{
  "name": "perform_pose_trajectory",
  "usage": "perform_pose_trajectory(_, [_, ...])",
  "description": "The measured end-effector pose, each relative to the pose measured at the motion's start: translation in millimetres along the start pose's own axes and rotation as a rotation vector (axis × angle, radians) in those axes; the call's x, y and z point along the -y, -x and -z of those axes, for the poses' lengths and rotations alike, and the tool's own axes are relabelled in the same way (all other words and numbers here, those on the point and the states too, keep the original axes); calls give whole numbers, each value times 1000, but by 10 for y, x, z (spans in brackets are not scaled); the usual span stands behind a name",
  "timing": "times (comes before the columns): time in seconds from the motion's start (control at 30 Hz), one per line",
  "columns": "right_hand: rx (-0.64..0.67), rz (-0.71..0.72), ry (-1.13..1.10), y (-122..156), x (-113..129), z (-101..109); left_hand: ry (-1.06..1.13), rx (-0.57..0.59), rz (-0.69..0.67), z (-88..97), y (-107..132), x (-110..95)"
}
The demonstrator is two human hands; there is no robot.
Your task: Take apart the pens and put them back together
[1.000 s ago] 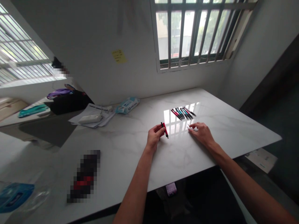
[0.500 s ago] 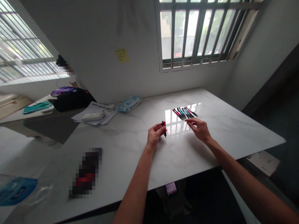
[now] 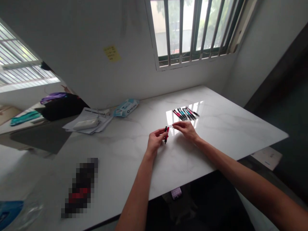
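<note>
My left hand (image 3: 155, 141) is closed round a red and black pen (image 3: 166, 134), held upright above the table; its black and red parts show side by side. Whether these are two separate pieces I cannot tell. Close to its right, the thumb and fingers of my right hand (image 3: 185, 129) are pinched together. A tiny pale bit shows at those fingertips, too small to name. Just beyond my right hand, several pens (image 3: 184, 113) in red, black, teal and grey lie side by side on the white marbled table (image 3: 125, 154).
A blue and white wipes pack (image 3: 126, 107) and papers (image 3: 84, 120) lie along the back left. A blurred-out dark and red object (image 3: 80, 189) is at front left, near a clear plastic bottle with a blue label (image 3: 11, 213). A phone (image 3: 176, 192) lies below the table's edge.
My right hand has moved left from beside the row of pens to near my left hand. My left hand still holds the pen. The view has shifted slightly.
</note>
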State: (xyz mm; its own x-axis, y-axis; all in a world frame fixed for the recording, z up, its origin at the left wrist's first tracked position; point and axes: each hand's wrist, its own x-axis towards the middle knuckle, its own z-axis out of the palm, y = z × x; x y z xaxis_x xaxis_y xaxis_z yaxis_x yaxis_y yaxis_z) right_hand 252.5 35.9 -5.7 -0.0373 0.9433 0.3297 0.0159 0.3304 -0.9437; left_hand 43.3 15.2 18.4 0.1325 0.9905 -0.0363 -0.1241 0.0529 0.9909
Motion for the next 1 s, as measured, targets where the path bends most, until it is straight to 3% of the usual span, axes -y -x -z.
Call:
perform_pose_trajectory(0.17, [-49, 3, -93, -9, 64, -29, -68, 35, 5, -15, 8, -16])
perform_pose_trajectory(0.4, [144, 22, 63, 62, 189, -41, -112, 61, -5, -37, 42, -57])
perform_pose_trajectory(0.5, [158, 87, 162, 72, 250, -5, -92, 58, -15, -26, 24, -46])
perform_pose_trajectory(0.63, [21, 189, 398, -2, 264, 274, -16, 21, -11, 1, -23, 5])
perform_pose_trajectory(0.73, [-216, 127, 544, -32, 211, 618, 21, 7, -3, 7, -47, 35])
perform_pose_trajectory(0.8, [-294, 60, 623, 31, 164, 821, 32, 8, -7, 4, -56, 42])
perform_pose_trajectory(1.0, [-263, -59, 840, 588, 97, 1057, 45, 14, -32, -4, -80, 49])
